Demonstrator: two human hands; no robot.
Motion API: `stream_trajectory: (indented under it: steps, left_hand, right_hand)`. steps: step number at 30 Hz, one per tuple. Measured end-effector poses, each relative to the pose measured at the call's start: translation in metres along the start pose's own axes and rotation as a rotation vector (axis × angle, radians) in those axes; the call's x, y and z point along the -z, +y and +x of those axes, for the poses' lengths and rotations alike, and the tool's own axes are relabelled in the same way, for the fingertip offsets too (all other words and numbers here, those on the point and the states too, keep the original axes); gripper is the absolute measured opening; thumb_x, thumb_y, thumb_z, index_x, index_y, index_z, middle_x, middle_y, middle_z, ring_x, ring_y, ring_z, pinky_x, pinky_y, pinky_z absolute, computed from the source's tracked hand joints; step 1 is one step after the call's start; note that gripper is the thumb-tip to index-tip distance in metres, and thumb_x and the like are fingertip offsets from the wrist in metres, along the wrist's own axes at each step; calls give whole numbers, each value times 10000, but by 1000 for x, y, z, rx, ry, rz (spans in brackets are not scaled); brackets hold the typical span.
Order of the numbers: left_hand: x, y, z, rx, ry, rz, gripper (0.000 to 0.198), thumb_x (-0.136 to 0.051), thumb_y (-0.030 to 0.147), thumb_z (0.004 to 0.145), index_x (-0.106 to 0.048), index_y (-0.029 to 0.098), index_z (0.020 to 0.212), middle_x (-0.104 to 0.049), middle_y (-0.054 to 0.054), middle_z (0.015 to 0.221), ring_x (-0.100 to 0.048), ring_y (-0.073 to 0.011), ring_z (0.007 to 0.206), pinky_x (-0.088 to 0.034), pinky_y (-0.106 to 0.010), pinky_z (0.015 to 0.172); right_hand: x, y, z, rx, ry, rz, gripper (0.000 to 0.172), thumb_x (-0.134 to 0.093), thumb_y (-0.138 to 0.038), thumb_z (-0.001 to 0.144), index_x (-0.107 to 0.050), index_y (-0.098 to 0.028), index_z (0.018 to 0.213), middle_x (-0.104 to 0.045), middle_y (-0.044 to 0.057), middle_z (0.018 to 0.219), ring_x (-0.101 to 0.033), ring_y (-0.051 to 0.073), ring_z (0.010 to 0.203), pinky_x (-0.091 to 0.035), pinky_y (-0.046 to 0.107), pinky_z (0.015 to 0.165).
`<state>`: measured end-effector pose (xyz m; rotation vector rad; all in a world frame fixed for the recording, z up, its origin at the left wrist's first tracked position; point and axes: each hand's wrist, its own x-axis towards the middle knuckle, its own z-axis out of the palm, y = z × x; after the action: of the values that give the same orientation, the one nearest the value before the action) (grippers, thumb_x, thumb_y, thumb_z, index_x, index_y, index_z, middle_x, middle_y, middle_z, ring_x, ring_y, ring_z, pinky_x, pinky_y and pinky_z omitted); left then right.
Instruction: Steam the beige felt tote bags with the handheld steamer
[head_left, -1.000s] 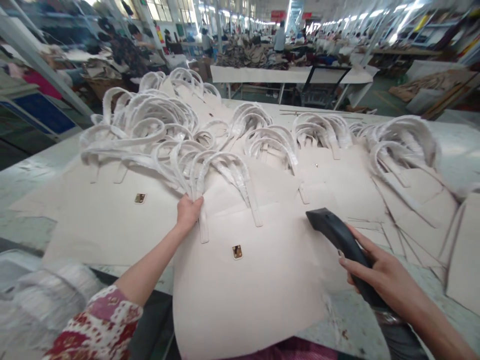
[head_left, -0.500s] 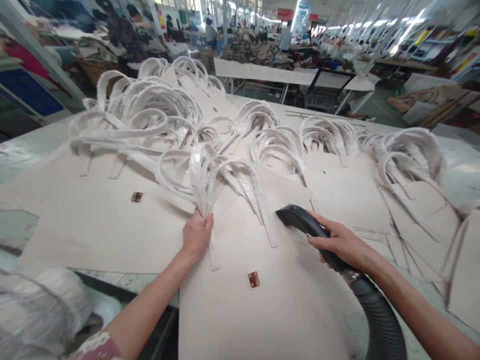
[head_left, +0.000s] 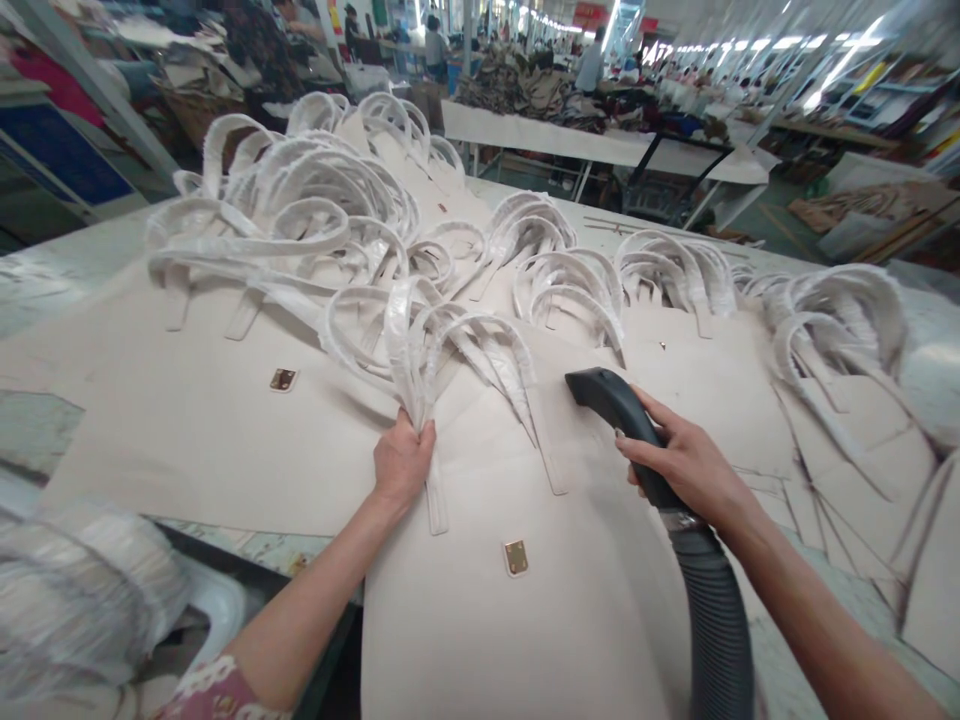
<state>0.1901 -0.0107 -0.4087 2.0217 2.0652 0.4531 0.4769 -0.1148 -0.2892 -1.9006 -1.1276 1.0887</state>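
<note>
My left hand (head_left: 405, 458) is closed around a bunch of plastic-wrapped bag handles (head_left: 407, 345), at the top edge of a beige bag panel (head_left: 570, 620). That panel carries a small gold metal plate (head_left: 516, 558). In my right hand (head_left: 679, 455) is a black vacuum hose nozzle (head_left: 619, 405), fingers wrapped round its neck. Its flat tip points left, close over the panel just right of a handle strap (head_left: 551, 460); whether it touches I cannot tell. The ribbed hose (head_left: 712, 620) runs down toward me.
Another beige panel (head_left: 187, 430) with a gold plate lies at left. Looped handles (head_left: 322, 190) pile up behind, and more panels (head_left: 862, 430) lie at right. A plastic-wrapped bundle (head_left: 82, 590) sits at lower left. Beyond the table (head_left: 30, 290) stand a chair (head_left: 671, 175) and other people.
The nozzle in my right hand has moved up and tilted, its hose swinging left and more upright. My left hand keeps its hold on the handles. The whole view has shifted slightly.
</note>
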Motion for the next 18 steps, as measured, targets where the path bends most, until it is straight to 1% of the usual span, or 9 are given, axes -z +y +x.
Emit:
stream_trajectory:
  steps: [3, 5, 7, 9, 13, 14, 15, 16, 18]
  left_hand:
    - [1, 0, 0, 8, 0, -20, 338, -398, 386, 823, -488, 149, 1046, -640, -104, 792, -611, -258, 752, -404, -288, 605]
    - [1, 0, 0, 13, -4, -28, 339, -397, 385, 823, -485, 152, 1054, -639, -98, 790, -611, -254, 755, -406, -285, 608]
    - [1, 0, 0, 21, -9, -36, 336, -402, 384, 820, -487, 155, 1051, -639, -93, 781, -612, -251, 752, -409, -283, 611]
    - [0, 0, -1, 29, -10, -47, 335, -410, 383, 815, -492, 154, 1045, -638, -95, 778, -612, -252, 752, -414, -287, 617]
    - [-1, 0, -2, 52, 1, -129, 335, -445, 366, 789, -517, 150, 1035, -634, -100, 773, -607, -266, 771, -427, -315, 661]
    - [0, 0, -1, 69, 5, -194, 334, -463, 360, 774, -528, 151, 1028, -635, -98, 780, -604, -268, 786, -430, -324, 677]
    - [0, -1, -1, 94, -5, -309, 337, -491, 351, 751, -543, 150, 1016, -637, -96, 796, -600, -270, 809, -434, -332, 692]
    - [2, -3, 0, 123, -35, -458, 342, -526, 344, 721, -562, 146, 997, -640, -94, 814, -594, -271, 830, -439, -339, 701]
    - [7, -5, 2, 168, -135, -761, 351, -595, 331, 648, -604, 126, 933, -648, -92, 834, -593, -267, 840, -458, -337, 695]
  right_hand:
    - [9, 8, -30, -73, -2, -30, 687, -599, -294, 739, -274, -315, 1344, -563, -56, 539, -542, 152, 411, -452, 254, 384]
    - [9, 14, -45, -136, -55, -36, 693, -588, -290, 746, -254, -301, 1353, -556, -58, 529, -535, 146, 411, -441, 246, 391]
    - [5, 21, -52, -177, -110, -12, 707, -574, -285, 752, -225, -278, 1366, -544, -59, 524, -538, 147, 422, -437, 243, 401]
    - [-2, 27, -49, -186, -132, 26, 731, -569, -292, 749, -196, -258, 1377, -539, -59, 526, -546, 154, 434, -439, 246, 406]
    - [-10, 38, -24, -156, -81, 84, 797, -587, -311, 716, -161, -253, 1387, -570, -49, 588, -561, 167, 440, -445, 259, 383]
    - [-11, 38, -18, -138, -78, 83, 798, -589, -309, 713, -163, -258, 1386, -578, -48, 604, -567, 168, 446, -450, 261, 384]
    - [-11, 38, -12, -115, -79, 76, 792, -590, -305, 713, -171, -265, 1384, -584, -47, 615, -571, 168, 450, -454, 262, 384]
    - [-11, 37, -7, -86, -77, 63, 779, -590, -301, 715, -186, -269, 1380, -587, -46, 616, -574, 168, 453, -459, 263, 389]
    - [-12, 31, -3, -31, -41, 31, 756, -604, -303, 713, -231, -262, 1370, -576, -48, 574, -563, 162, 431, -460, 262, 384]
